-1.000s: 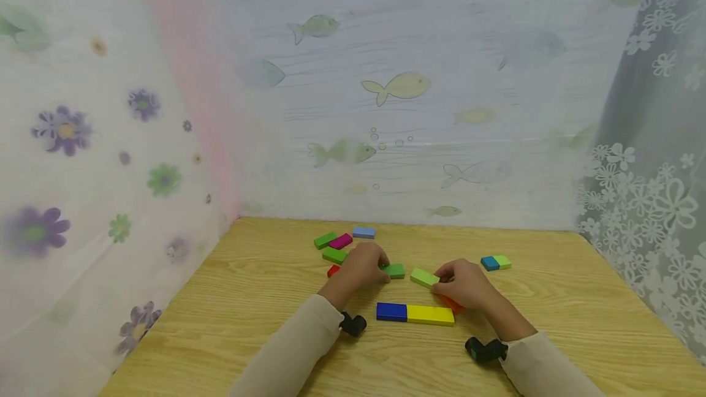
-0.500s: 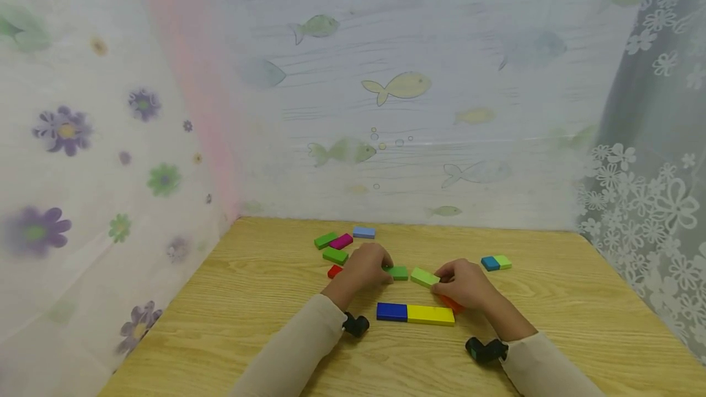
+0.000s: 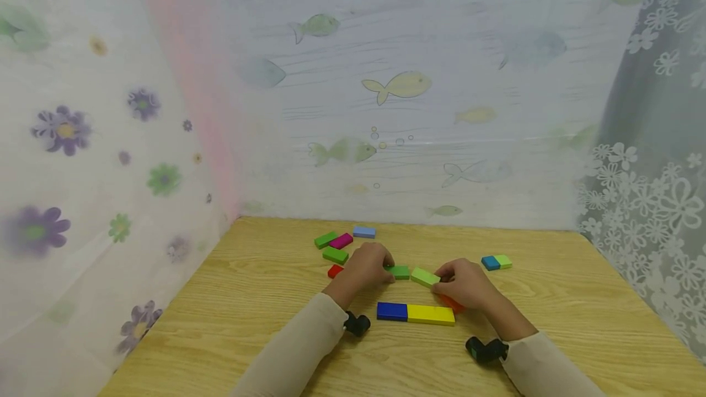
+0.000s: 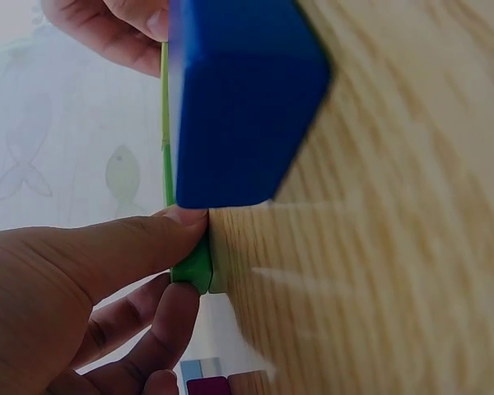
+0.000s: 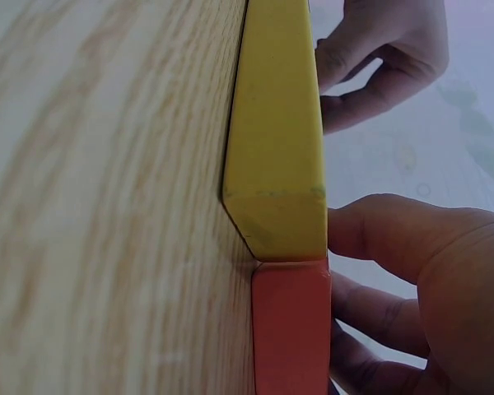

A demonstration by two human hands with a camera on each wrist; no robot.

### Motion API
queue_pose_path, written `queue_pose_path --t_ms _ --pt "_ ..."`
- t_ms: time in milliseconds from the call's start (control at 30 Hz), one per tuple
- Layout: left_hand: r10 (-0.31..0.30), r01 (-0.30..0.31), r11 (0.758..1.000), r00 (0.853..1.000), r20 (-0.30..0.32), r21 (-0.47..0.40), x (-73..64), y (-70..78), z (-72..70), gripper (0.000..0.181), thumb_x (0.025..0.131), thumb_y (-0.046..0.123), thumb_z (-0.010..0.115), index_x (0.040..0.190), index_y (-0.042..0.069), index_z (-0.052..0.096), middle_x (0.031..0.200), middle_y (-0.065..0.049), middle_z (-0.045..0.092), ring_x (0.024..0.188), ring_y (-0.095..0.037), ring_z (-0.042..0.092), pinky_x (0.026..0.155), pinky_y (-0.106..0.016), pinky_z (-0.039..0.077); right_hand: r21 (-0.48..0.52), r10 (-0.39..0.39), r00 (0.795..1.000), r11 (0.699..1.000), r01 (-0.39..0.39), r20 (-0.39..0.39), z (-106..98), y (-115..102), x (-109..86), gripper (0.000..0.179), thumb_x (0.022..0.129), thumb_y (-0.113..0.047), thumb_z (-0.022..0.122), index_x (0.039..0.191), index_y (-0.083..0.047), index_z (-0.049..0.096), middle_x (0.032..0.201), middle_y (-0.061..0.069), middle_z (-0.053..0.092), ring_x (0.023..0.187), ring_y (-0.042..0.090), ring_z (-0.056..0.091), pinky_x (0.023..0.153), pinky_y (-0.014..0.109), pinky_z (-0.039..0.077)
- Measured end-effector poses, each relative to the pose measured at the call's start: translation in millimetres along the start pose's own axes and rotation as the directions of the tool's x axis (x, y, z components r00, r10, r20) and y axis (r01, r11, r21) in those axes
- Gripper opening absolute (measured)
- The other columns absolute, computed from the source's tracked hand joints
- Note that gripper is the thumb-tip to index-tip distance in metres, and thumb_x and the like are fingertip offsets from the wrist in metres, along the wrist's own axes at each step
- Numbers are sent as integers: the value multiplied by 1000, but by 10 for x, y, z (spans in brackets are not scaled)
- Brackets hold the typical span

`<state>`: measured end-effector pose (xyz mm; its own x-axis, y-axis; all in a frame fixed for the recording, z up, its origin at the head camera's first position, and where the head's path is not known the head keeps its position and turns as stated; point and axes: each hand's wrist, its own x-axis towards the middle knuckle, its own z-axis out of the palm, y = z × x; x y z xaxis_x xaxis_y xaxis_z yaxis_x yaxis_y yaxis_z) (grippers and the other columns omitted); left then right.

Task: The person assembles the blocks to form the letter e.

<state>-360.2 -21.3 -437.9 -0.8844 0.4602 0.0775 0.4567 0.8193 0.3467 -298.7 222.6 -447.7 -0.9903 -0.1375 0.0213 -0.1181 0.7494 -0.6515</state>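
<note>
My left hand (image 3: pixel 366 265) pinches a green block (image 3: pixel 399 272) between thumb and fingers, as the left wrist view also shows. My right hand (image 3: pixel 466 283) grips the right end of a lime-green block (image 3: pixel 425 277), whose left end comes close to the green one. Nearer me lie a dark blue block (image 3: pixel 392 312) and a longer yellow block (image 3: pixel 430 315), end to end. An orange-red block (image 3: pixel 451 303) sits behind the yellow block's right end, partly under my right hand in the head view. In the right wrist view, the yellow and red blocks hide some fingertips.
On the wooden table (image 3: pixel 248 323), a green block (image 3: pixel 335 255), a magenta block (image 3: pixel 341 241), a light blue block (image 3: pixel 364 233) and a red block (image 3: pixel 334 271) lie around my left hand. A blue block (image 3: pixel 489 263) and a lime block (image 3: pixel 503 261) adjoin at right.
My left hand has slid the green block slightly right, narrowing the gap to the lime-green block. My right hand and its block have hardly moved.
</note>
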Motion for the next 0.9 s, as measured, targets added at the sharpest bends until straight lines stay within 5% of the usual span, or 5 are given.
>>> queue_pose_path --t_ms 900 --pt "-5 5 1000 1000 0 -14 12 11 14 27 83 26 89 107 17 84 102 5 78 90 -13 67 84 -32 58 -12 -6 1000 1000 6 -1 11 13 10 31 86 -23 83 111 -6 78 97 2 72 84 15 63 74 32 58"
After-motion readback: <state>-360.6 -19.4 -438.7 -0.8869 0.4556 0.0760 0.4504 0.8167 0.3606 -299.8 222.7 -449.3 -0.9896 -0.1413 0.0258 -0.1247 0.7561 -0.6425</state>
